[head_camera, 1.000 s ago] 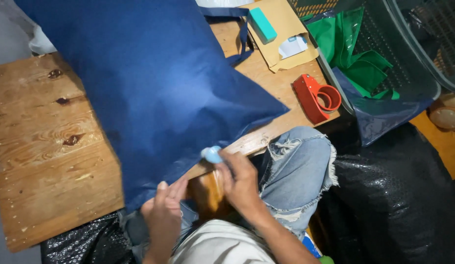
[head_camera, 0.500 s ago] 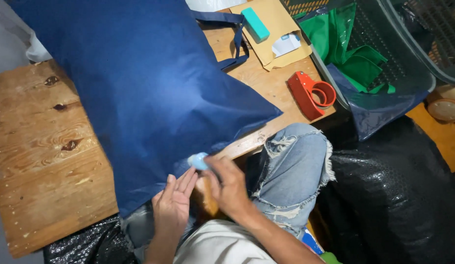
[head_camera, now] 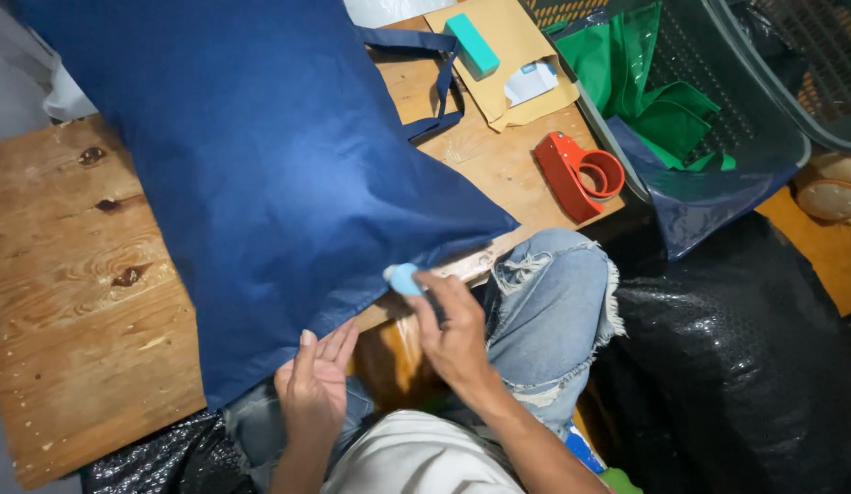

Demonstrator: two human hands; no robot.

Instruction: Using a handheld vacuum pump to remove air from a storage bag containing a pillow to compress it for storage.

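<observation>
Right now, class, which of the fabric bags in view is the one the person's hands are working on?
The large navy-blue fabric bag spread flat on the wooden table. The folded green fabric bags lie untouched in the grey plastic basket.

envelope: tan padded mailer (head_camera: 515, 41) lying flat at the far edge of the wooden table (head_camera: 69, 274), near its right corner, flap side up
label on envelope: small white and pale blue rectangular slip (head_camera: 531, 80) on the right part of the mailer, slightly crumpled
box: small teal rectangular block-shaped carton (head_camera: 472, 45) resting on the left part of the mailer, lying at a slant
black wrap: dark bubble-wrap bundle (head_camera: 746, 366) on the floor to the right of the table, glossy and lumpy
screens and signs: none in view
</observation>
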